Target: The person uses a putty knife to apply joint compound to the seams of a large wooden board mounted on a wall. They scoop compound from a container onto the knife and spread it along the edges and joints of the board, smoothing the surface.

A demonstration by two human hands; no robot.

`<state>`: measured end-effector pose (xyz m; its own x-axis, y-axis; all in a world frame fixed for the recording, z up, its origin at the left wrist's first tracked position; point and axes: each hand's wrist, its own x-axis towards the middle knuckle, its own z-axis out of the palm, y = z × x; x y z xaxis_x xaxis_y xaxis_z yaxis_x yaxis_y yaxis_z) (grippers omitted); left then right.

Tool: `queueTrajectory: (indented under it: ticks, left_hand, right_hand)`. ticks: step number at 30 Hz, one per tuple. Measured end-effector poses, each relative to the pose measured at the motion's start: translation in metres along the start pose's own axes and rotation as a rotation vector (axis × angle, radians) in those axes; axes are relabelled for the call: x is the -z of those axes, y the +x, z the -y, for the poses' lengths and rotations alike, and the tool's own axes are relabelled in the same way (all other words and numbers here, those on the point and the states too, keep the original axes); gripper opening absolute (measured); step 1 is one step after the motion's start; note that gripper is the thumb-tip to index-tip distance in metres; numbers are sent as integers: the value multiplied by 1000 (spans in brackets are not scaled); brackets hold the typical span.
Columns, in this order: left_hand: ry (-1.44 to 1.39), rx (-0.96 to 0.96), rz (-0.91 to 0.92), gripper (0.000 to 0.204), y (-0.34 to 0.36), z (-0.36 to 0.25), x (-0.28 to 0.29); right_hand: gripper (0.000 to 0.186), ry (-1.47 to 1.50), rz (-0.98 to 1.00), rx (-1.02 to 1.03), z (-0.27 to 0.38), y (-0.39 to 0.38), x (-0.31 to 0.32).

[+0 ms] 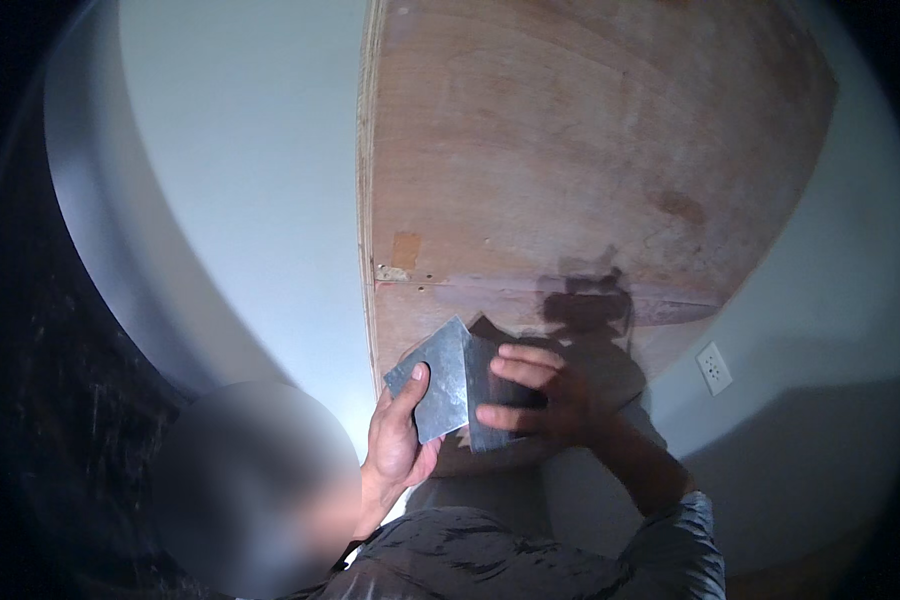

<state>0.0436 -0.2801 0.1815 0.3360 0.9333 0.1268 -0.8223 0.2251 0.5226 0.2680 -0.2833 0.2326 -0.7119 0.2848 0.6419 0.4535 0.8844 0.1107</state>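
A grey sheet-metal piece (445, 375) shows two flat faces meeting at an upright edge, the left one lit and the right one darker. Whether it is one bent piece or two plates, I cannot tell. My left hand (398, 435) is closed on the lit face, its thumb flat on the front and its other fingers underneath. Over the dark face, my right hand (545, 395) lies with its fingers stretched and apart. I cannot tell whether those fingertips press on the metal.
Behind the metal stands a large plywood panel (590, 150) with a seam and small holes. Pale wall (240, 200) flanks it, with a white wall socket (714, 368) at right. Shadows fall on the panel. A blurred round patch hides the lower left.
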Motion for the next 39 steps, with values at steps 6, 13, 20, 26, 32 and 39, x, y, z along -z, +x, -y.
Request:
queueTrajectory:
  ticks: [6,13,20,26,32,39]
  left_hand:
    - [0,-112,-6,46,-11,-4,-19]
    - [279,-150,-19,47,-10,-3,-25]
    - [394,-170,-13,46,-6,10,-18]
    - [413,-163,-20,45,-8,11,-20]
    - [448,-168,-24,45,-8,15,-21]
    - [400,-158,-18,45,-10,16,-26]
  right_hand:
    - [42,-318,273,-219,-40,-13,30]
    - [39,-349,317,-44,6,39,71]
    - [41,-247,345,-26,7,38,68]
    - [39,-207,369,-42,13,39,69]
    - [33,-190,417,-45,17,37,71]
    - [36,-175,409,-21,16,30,69]
